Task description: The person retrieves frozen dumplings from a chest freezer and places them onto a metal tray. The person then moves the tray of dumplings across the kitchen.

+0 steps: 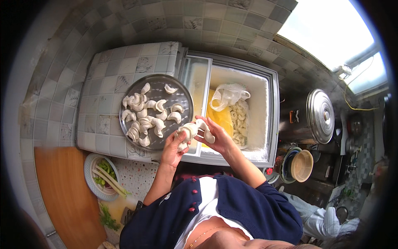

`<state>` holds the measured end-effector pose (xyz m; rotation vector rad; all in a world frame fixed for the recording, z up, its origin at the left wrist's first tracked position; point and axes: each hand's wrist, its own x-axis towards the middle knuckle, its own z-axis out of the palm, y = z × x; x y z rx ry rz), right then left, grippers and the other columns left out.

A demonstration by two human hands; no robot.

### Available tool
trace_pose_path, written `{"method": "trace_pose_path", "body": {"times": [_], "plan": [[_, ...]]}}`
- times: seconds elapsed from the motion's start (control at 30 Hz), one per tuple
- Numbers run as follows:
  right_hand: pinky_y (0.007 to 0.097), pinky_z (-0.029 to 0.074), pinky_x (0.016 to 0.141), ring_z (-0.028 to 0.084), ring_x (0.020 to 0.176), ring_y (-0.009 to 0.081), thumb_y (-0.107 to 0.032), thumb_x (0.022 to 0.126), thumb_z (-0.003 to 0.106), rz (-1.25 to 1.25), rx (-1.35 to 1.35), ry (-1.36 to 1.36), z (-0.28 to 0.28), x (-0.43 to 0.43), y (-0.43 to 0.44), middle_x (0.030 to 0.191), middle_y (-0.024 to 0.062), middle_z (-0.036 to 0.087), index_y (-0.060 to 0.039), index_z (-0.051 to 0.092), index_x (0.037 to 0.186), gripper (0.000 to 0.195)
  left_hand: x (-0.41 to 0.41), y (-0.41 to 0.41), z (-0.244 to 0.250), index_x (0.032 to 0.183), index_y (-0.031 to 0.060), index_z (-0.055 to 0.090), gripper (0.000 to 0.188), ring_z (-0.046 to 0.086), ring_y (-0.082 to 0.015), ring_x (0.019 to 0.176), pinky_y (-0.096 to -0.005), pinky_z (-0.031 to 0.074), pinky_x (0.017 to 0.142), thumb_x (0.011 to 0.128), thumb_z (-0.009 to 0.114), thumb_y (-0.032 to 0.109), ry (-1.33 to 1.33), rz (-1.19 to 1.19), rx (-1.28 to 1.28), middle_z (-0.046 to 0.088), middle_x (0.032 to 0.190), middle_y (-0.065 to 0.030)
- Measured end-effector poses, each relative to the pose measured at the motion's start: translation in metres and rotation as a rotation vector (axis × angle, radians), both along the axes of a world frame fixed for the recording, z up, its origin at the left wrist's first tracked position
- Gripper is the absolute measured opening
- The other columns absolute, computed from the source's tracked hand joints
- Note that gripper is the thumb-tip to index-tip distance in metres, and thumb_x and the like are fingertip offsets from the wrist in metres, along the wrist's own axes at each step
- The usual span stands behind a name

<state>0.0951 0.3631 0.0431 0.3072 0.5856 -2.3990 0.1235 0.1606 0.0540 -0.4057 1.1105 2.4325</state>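
Observation:
My left hand (pixel 172 151) grips a small clump of white dumplings (pixel 186 132) above the edge between the tray and the freezer. A curved dumpling (pixel 205 132) rests against the fingers of my right hand (pixel 221 137), close beside the clump. To the left, a round metal tray (pixel 158 90) carries several dumplings (pixel 145 121), some piled together. Below my right hand is the open bay of a chest freezer (pixel 258 109). Inside it, a clear plastic bag (pixel 228 96) of dumplings lies beside yellow plastic (pixel 221 116).
A sliding glass lid (pixel 199 93) covers the freezer's left part. The tray sits on a tile-patterned top (pixel 107 102). A basin of green vegetables (pixel 87 174) stands lower left. At right are a large lidded steel pot (pixel 321 116), stacked basins (pixel 301 165) and another person's sleeve (pixel 323 221).

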Motion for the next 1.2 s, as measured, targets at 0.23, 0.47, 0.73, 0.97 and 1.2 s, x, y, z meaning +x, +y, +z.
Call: {"method": "trace_pose_path", "body": {"times": [0.23, 0.47, 0.73, 0.97, 1.2], "plan": [[0.0426, 0.039, 0.112, 0.05, 0.129, 0.027, -0.038, 0.104, 0.049, 0.008, -0.137, 0.04, -0.009, -0.018, -0.048, 0.142, 0.0103, 0.051, -0.0109, 0.04, 0.148, 0.053, -0.003, -0.037, -0.003, 0.13, 0.0081, 0.057, 0.044, 0.064, -0.0129, 0.094, -0.0277, 0.052, 0.063, 0.103, 0.054, 0.042, 0.053, 0.109, -0.06, 0.067, 0.112, -0.004], [0.0393, 0.041, 0.107, 0.049, 0.125, 0.0257, -0.034, 0.105, 0.048, 0.01, -0.145, 0.075, 0.0, -0.03, -0.08, 0.136, 0.0083, 0.051, -0.0118, 0.039, 0.147, 0.048, -0.008, -0.068, -0.01, 0.142, 0.0084, 0.048, 0.057, 0.057, -0.0202, 0.123, -0.0435, 0.051, 0.095, 0.105, 0.041, 0.051, 0.082, 0.097, 0.163, 0.058, 0.134, -0.0074], [0.0366, 0.039, 0.108, 0.05, 0.126, 0.0238, -0.016, 0.097, 0.059, 0.007, -0.035, 0.126, -0.01, -0.036, -0.092, 0.137, 0.008, 0.051, -0.0146, 0.036, 0.151, 0.059, -0.012, -0.082, -0.005, 0.152, 0.0059, 0.03, 0.061, 0.049, -0.0277, 0.134, -0.0495, 0.051, 0.102, 0.095, 0.052, 0.0, 0.128, 0.06, 0.107, 0.046, 0.145, -0.0113], [0.0349, 0.04, 0.108, 0.051, 0.126, 0.0253, -0.002, 0.091, 0.051, 0.039, 0.028, 0.146, -0.005, -0.042, -0.096, 0.14, 0.012, 0.05, -0.0142, 0.034, 0.152, 0.065, -0.021, -0.093, 0.002, 0.154, 0.0059, 0.025, 0.076, 0.044, -0.0361, 0.139, -0.0545, 0.052, 0.099, 0.085, 0.05, -0.009, 0.179, -0.031, 0.155, 0.043, 0.147, -0.0181], [0.0367, 0.038, 0.11, 0.051, 0.127, 0.0262, -0.009, 0.095, 0.051, 0.01, 0.001, 0.208, -0.008, -0.056, -0.109, 0.142, 0.0128, 0.049, -0.0119, 0.035, 0.151, 0.058, -0.037, -0.105, 0.014, 0.156, 0.0061, 0.021, 0.082, 0.045, -0.036, 0.138, -0.0527, 0.057, 0.093, 0.081, 0.05, -0.01, 0.229, -0.101, 0.064, 0.039, 0.15, -0.0172]]}}
